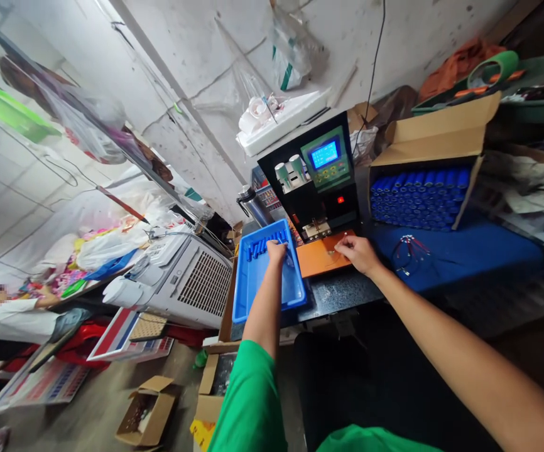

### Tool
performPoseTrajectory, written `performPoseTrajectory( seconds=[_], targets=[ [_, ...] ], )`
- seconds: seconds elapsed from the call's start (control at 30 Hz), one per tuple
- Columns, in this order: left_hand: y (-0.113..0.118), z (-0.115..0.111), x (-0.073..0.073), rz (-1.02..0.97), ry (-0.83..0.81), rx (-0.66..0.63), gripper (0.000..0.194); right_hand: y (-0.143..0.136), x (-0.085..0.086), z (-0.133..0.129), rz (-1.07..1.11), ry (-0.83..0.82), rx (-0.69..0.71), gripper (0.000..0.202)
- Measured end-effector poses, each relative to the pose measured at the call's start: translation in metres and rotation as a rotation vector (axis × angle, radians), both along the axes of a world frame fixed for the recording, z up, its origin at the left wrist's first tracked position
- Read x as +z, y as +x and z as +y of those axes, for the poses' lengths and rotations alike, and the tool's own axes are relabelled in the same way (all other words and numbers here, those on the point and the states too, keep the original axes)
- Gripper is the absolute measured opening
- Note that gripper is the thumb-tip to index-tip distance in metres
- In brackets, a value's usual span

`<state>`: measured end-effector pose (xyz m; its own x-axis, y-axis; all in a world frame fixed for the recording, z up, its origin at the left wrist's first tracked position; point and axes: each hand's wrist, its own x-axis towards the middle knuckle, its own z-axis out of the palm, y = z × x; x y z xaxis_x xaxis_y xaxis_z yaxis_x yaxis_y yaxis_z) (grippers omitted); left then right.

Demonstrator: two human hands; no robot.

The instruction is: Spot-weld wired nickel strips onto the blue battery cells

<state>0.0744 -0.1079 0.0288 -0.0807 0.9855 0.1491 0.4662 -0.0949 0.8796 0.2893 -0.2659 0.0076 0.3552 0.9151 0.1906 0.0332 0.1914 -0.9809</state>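
Note:
My left hand (277, 251) is over a blue plastic tray (241, 295), its fingers closed beside a row of blue cylindrical battery cells (257, 249). Whatever those fingers hold is too small and blurred to name. Above an orange board (316, 258), my right hand (357, 252) has thumb and fingertips pinched together. Any item in that pinch is hard to make out. Behind the board stands a black machine (319, 204) with a lit blue display and metal tips near its base.
An open cardboard box (435, 141) full of blue cells stands right of the machine. Red and white wires (411, 246) lie on the blue surface. A steel flask (255, 207) stands behind the tray. Left are an air cooler (196, 276) and, farther off, another person (15, 320).

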Motion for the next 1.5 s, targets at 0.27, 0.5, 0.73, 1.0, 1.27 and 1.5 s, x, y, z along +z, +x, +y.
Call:
performPoseTrajectory(
  seconds=[0.27, 0.5, 0.73, 1.0, 1.27, 1.5],
  targets=[
    [0.026, -0.071, 0.005, -0.31, 0.084, -0.278, 0.034, 0.013, 0.007, -0.006, 0.277, -0.091, 0.127, 0.028],
    [0.078, -0.115, -0.009, -0.191, 0.05, -0.425, 0.02, 0.014, 0.008, -0.008, 0.284, -0.087, 0.122, 0.029],
    [0.086, -0.12, -0.007, -0.148, 0.101, -0.365, 0.014, 0.011, 0.003, -0.002, 0.218, -0.073, 0.075, 0.032],
    [0.086, -0.121, -0.016, -0.167, 0.119, -0.345, 0.014, 0.007, 0.001, 0.005, 0.215, -0.083, 0.028, 0.036],
    [0.085, -0.119, -0.024, -0.161, 0.114, -0.364, 0.021, -0.004, 0.008, 0.02, 0.18, -0.033, -0.055, 0.031],
    [0.085, -0.12, -0.026, -0.132, 0.125, -0.347, 0.026, -0.008, -0.003, 0.039, 0.029, 0.013, -0.123, 0.027]
  ],
)
